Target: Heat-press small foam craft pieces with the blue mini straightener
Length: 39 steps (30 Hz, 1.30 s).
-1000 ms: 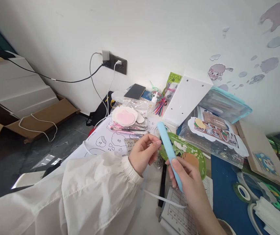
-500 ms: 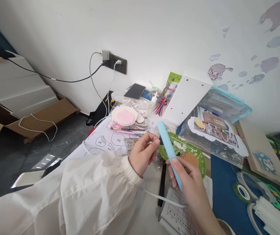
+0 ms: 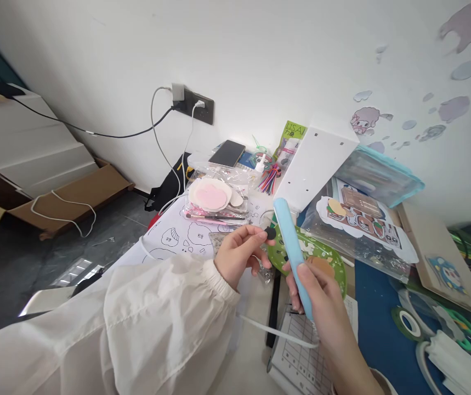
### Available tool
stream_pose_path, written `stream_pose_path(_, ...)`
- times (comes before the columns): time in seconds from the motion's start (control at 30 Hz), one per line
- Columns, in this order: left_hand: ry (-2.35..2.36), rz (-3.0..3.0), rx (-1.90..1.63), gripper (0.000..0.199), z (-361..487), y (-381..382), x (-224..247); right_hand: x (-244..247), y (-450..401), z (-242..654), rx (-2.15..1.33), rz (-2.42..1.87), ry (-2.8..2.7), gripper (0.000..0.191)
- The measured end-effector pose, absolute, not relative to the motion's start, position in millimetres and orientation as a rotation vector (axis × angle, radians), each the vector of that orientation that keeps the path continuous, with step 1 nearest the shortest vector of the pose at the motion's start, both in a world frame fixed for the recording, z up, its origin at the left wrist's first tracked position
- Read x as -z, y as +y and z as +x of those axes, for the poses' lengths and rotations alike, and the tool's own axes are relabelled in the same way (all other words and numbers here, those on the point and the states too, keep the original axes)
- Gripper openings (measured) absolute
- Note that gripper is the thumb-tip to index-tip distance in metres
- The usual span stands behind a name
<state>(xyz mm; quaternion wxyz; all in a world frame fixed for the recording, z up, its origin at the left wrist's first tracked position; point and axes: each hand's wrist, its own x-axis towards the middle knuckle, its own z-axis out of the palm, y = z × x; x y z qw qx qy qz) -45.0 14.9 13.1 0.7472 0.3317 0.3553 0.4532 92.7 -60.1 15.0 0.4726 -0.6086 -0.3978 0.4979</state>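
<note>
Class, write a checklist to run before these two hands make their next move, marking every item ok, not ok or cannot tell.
1. Left hand grips the small, round black piece: ok, pinched between thumb and fingertips.
2. Right hand grips the long, flat, light-blue bar: ok, held near its lower end.
3. Bar's upper end free of fingers: ok.
4. Black piece clear of the bar: cannot tell; they look close, but depth is unclear.
5. Green, rounded item with printed pattern fully visible: not ok; right hand and bar hide part.
</note>
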Motion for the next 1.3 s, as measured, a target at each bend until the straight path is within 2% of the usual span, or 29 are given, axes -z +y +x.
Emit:
stream_pose_path(0.67, 0.832, 0.783, -1.008, 0.029, -44.6, 12.6, -12.1, -12.2, -62.0, 90.4, -1.218, -1.58, -1.057, 0.04)
stream_pose_path(1.13, 0.888, 1.261, -1.038, 0.015, -50.9, 12.1, -13.1, -14.8, -64.0, 91.5, -1.186, -1.648, -1.103, 0.042)
stream_pose_path(1.3, 0.872, 1.131, -1.017, 0.017, -48.1, 11.9, -10.3, -15.9, -64.4, 93.9, -1.142, -1.573, -1.034, 0.037)
